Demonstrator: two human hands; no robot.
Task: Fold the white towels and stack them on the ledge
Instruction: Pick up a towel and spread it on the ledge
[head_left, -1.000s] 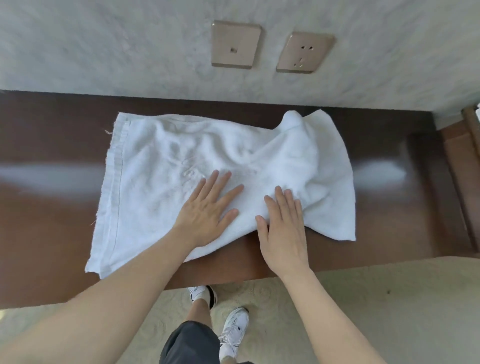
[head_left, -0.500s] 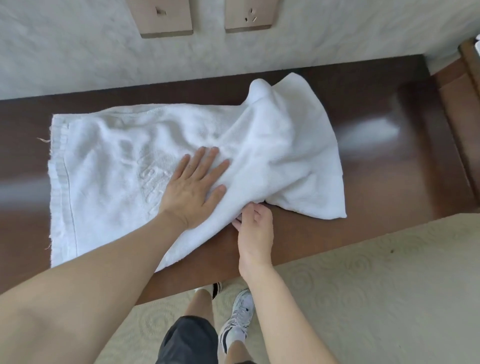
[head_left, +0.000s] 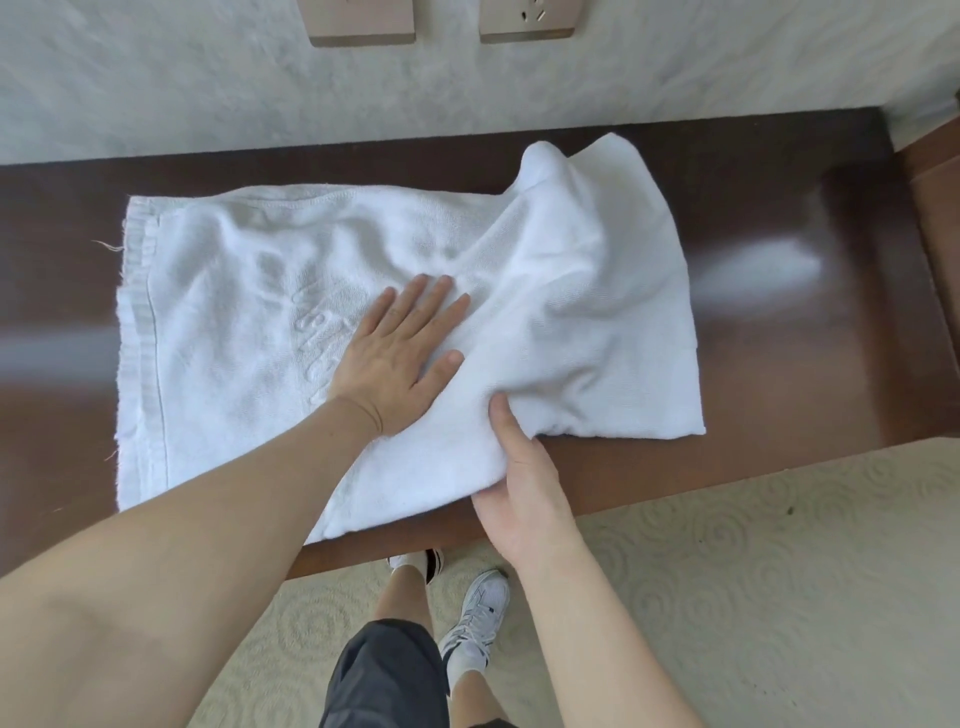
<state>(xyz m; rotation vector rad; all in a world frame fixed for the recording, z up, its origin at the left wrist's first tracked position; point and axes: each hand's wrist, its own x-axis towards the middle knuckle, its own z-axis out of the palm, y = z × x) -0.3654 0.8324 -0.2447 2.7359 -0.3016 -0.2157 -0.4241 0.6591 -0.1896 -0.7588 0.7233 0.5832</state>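
Left hand (head_left: 400, 358): fingers flat, still pinning towel (head_left: 249, 332) | right hand (head_left: 524, 493): was flat, now pinches near edge, frame centre | fold starting

White terry-cloth towel (head_left: 249, 322); glossy dark wood ledge (head_left: 779, 322).

I note raised lettering woven into the white towel (head_left: 249, 312), partly under the left hand (head_left: 400, 358); I cannot read it.
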